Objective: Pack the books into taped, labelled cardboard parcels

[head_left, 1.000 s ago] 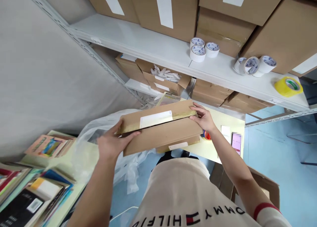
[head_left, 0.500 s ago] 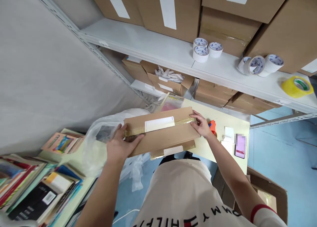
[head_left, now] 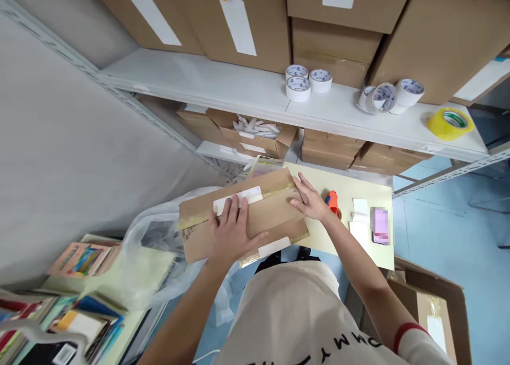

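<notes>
Both hands lie open and flat, pressing down the taped cardboard parcel [head_left: 274,216]: the left hand [head_left: 233,235] across its white label [head_left: 253,196], the right hand [head_left: 309,201] at its right end. It rests on a second parcel [head_left: 295,233] at the desk's [head_left: 342,240] left edge (partly overhanging). Shifting it would likely call for a grip at both ends.

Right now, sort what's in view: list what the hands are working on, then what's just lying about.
In hand: left hand, right hand, both flat on the taped cardboard parcel; second parcel beneath it.
Lying about: white tape rolls, yellow tape roll, phone, orange tool, books, plastic bag.
</notes>
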`<state>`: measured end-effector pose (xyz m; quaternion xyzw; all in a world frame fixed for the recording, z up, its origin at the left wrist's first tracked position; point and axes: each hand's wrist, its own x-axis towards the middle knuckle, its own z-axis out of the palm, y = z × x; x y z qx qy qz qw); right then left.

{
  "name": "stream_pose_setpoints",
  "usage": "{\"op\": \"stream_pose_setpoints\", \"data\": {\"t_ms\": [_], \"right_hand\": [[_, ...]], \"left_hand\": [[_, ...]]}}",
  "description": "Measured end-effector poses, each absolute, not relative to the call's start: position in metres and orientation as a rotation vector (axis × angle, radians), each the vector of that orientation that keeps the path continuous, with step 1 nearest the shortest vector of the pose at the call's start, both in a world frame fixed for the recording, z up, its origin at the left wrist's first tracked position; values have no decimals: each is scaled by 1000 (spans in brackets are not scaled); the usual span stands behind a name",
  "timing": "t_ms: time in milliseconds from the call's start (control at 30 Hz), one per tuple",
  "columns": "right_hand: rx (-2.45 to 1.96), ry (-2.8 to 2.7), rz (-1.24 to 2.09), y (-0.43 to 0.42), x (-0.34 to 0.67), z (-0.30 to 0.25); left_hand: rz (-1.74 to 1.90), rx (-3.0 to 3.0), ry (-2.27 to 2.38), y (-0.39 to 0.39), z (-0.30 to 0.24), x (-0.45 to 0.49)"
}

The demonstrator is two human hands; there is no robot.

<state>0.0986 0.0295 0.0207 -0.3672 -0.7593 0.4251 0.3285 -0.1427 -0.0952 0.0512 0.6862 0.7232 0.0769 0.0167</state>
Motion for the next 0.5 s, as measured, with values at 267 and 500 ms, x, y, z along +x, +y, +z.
{"op": "stream_pose_setpoints", "data": {"t_ms": [267, 500], "right_hand": [[-1805, -1509, 875, -7, 188, -42], [-2318, -1862, 984, -16, 151, -86]], "left_hand": [[284, 2064, 2418, -93, 55, -126], [183, 2036, 2424, -96, 51, -113]]}}
